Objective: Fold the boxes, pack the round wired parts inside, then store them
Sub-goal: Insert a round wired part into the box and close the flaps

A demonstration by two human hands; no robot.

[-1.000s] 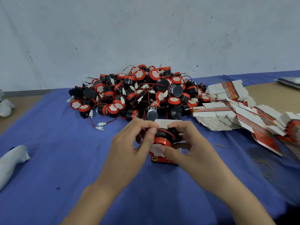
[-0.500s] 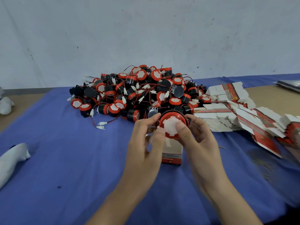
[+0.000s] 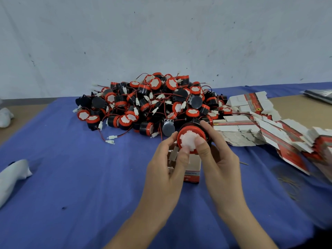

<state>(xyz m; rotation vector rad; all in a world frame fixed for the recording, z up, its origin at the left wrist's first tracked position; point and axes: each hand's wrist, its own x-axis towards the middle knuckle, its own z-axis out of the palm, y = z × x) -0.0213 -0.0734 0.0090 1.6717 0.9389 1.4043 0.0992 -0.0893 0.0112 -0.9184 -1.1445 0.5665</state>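
A round black part with a red rim and white face is held above a small folded white-and-red box that stands on the blue cloth. My right hand grips the part, thumb on its white face and fingers behind it. My left hand pinches the part's lower left edge with thumb and forefinger, its other fingers against the box. The box's open top is mostly hidden by both hands. A big pile of the same round wired parts lies just behind.
Stacks of flat unfolded white-and-red boxes fan out to the right of the pile. White cloth bundles lie at the left edge and far left. The blue cloth covers a tan table; a grey wall stands behind.
The part was turned and raised from low on the box, so its white face now points at me. Both hands rose with it, and the box stands upright beneath them.
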